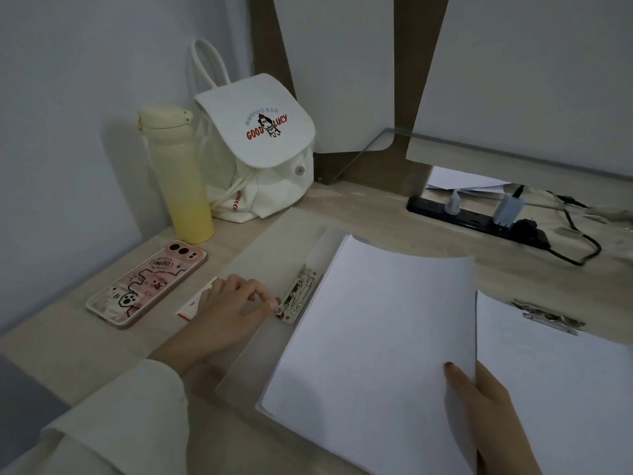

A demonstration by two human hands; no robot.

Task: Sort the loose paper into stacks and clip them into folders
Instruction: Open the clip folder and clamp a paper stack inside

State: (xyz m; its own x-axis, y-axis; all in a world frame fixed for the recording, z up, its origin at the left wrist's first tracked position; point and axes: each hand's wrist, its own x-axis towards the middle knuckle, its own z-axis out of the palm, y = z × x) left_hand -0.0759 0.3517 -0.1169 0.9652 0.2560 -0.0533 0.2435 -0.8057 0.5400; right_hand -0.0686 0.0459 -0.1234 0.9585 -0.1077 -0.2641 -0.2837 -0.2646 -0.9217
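- Pinches the lever end of the metal clip [298,296] with the left hand [233,303], fingers curled
- Grips the lower right edge of the paper stack [370,320] with the right hand [486,406], thumb on top
- Has that stack lying in the open clear folder [260,255] on the tabletop [68,354], left edge just beside the clip
- Shows a second stack [565,371], already clipped, just to the right
- Leaves phone [147,284], yellow bottle [178,176] and white bag [260,149] over on the left

A folder [260,262] is laid on the tabletop [68,344]; a paper stack [370,320] is placed in it, right of the clip [298,294]. A phone [147,284] is set left of the folder, a bottle [178,173] and bag [260,149] farther back, a power strip [472,217] far right.
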